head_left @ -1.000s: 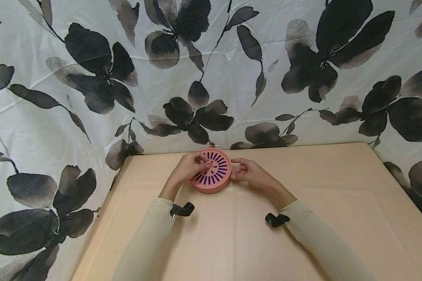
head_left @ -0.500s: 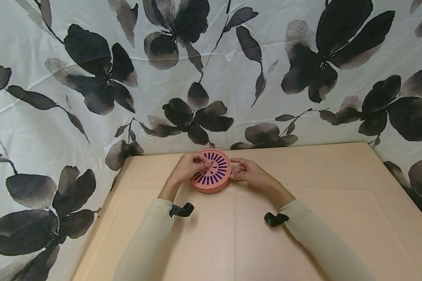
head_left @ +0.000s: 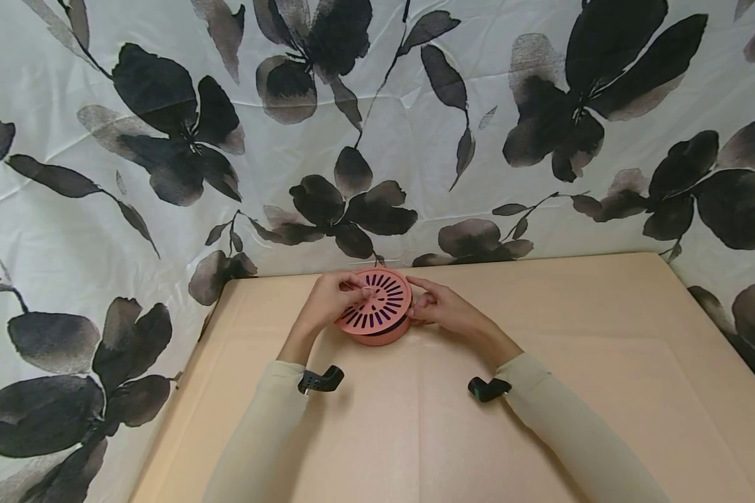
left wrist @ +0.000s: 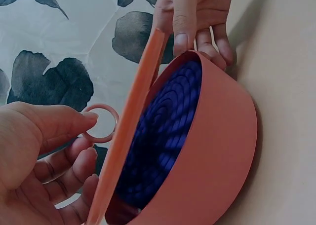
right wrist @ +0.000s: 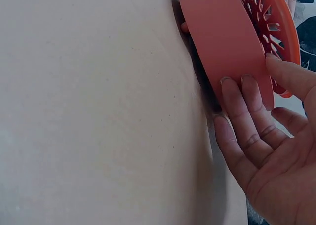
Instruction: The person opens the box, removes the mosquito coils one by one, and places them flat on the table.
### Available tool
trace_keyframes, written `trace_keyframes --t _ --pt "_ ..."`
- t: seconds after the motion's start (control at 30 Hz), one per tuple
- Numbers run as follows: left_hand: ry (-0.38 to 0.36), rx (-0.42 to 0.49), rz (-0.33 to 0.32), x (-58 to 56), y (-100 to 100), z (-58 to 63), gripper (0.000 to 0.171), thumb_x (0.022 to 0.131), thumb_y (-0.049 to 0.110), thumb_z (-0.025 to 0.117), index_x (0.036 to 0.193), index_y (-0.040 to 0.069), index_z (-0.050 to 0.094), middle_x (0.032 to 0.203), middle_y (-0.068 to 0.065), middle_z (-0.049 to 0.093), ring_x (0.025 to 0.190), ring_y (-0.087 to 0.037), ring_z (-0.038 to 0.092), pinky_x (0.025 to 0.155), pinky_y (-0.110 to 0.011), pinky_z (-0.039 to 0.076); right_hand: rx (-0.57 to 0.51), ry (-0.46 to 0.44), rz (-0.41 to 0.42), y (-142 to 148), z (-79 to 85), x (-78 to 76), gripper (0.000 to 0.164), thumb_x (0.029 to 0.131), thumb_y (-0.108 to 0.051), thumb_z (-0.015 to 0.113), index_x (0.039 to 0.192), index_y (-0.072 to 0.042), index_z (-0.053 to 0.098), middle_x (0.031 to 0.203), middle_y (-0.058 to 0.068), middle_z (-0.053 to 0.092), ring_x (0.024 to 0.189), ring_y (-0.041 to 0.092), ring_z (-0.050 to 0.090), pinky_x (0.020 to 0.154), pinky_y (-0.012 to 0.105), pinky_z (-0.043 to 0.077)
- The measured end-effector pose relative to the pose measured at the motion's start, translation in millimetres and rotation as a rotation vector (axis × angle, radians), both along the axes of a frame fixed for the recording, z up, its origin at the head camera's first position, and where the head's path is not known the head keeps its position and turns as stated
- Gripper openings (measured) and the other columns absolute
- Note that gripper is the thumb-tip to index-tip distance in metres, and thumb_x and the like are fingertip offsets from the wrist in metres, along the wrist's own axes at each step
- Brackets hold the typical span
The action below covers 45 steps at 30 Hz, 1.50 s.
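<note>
A round, coral-coloured mosquito-coil box stands at the table's far edge. Its slotted lid tilts up, leaving a gap above the base. Inside lies a blue spiral coil, partly behind the lid in the left wrist view. My left hand pinches the small ring on top of the lid between thumb and finger. At the base's right side, my right hand rests fairly straight fingers against the wall, with one fingertip up at the rim.
A pale tan table carries the box. Right behind it hangs a white cloth printed with dark flowers. Black wrist devices sit on both forearms.
The lid has come up from the base, opening a dark gap at its near side. My left hand has shifted slightly left with it; the right hand stays beside the base.
</note>
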<state>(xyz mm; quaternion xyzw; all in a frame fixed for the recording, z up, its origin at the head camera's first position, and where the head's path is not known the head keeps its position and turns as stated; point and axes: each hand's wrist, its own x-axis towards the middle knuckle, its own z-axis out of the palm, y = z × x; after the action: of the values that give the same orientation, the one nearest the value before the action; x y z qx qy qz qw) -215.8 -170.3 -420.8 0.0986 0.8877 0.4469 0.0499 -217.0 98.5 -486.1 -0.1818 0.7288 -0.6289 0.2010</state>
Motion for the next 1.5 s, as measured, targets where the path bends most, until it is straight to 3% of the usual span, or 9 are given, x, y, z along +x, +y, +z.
trace_keyframes --t 0.13,0.37,0.6,0.83,1.1,1.5 --pt "-0.019 0.033 -0.003 1.4 -2.4 1.6 0.012 0.090 0.020 0.078 0.095 0.010 0.076 0.087 -0.005 0.073 0.079 -0.019 0.069 0.070 -0.030 0.055 0.009 -0.010 -0.012 -1.6 1.2 0.2 0.074 0.094 -0.003 0.069 0.158 -0.011 0.035 0.085 0.011 0.066 0.092 0.034 0.071 0.078 0.034 0.056" --pt "-0.010 0.029 0.023 6.3 -10.8 6.2 0.013 0.089 0.022 0.079 0.095 0.011 0.076 0.088 -0.006 0.072 0.081 -0.021 0.066 0.069 -0.031 0.052 0.042 -0.022 -0.026 -3.3 1.2 0.1 0.075 0.092 -0.012 0.074 0.158 -0.016 0.037 0.087 0.022 0.065 0.088 0.034 0.069 0.073 0.032 0.054" --pt "0.044 0.008 0.037 11.9 -23.2 10.6 0.013 0.089 0.023 0.079 0.094 0.012 0.075 0.089 -0.005 0.070 0.080 -0.020 0.064 0.066 -0.028 0.051 0.032 -0.011 -0.032 -2.7 2.8 0.7 0.075 0.092 -0.009 0.074 0.157 -0.011 0.036 0.084 0.012 0.064 0.086 0.033 0.070 0.079 0.035 0.058" --pt "0.063 0.014 0.054 18.9 -40.1 14.5 0.013 0.089 0.021 0.079 0.096 0.011 0.076 0.095 -0.006 0.069 0.083 -0.022 0.062 0.067 -0.027 0.052 0.080 0.050 -0.044 -2.5 5.4 2.2 0.077 0.089 -0.011 0.078 0.156 -0.009 0.039 0.090 0.015 0.062 0.081 0.030 0.063 0.064 0.027 0.044" --pt "0.059 -0.010 0.083 24.7 -58.2 14.9 0.014 0.090 0.023 0.078 0.097 0.011 0.076 0.096 -0.007 0.068 0.083 -0.023 0.060 0.066 -0.025 0.052 0.106 0.094 -0.052 -4.1 5.4 0.9 0.076 0.087 -0.011 0.079 0.154 -0.009 0.043 0.091 0.013 0.059 0.078 0.020 0.054 0.064 0.025 0.043" --pt "0.046 -0.041 0.129 27.1 -76.6 11.0 0.017 0.090 0.024 0.079 0.098 0.010 0.074 0.097 -0.008 0.066 0.083 -0.024 0.056 0.063 -0.025 0.047 0.122 0.102 -0.051 -4.0 4.9 -0.5 0.076 0.088 -0.011 0.079 0.154 -0.008 0.042 0.091 0.011 0.059 0.078 0.020 0.055 0.065 0.024 0.045"
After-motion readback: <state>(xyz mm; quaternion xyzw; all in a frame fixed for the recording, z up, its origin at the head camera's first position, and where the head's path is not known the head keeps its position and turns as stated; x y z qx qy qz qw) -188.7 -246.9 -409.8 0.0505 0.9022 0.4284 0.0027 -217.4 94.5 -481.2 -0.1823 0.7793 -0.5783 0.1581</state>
